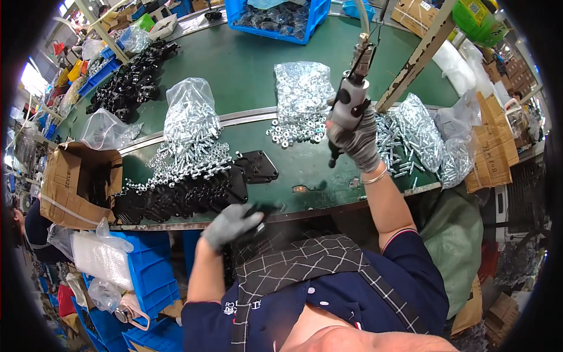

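Over the bench (pixel 316 167), the tool (pixel 350 104) looks grey (black-trimmed).

Gloved left hand (pixel 230 226), one; gloved right hand (pixel 359 144), one; power tool (pixel 349 101), one; checked apron (pixel 305 264), one; green sack (pixel 454 249), one; open brown carton (pixel 61 188) at near left, one; large blue bin (pixel 267 33) at top centre, one. Clear bags of bright metal hardware (pixel 302 88), at least four. Black plates (pixel 170 202) and loose nuts (pixel 287 136), many, too overlapped for an exact count.
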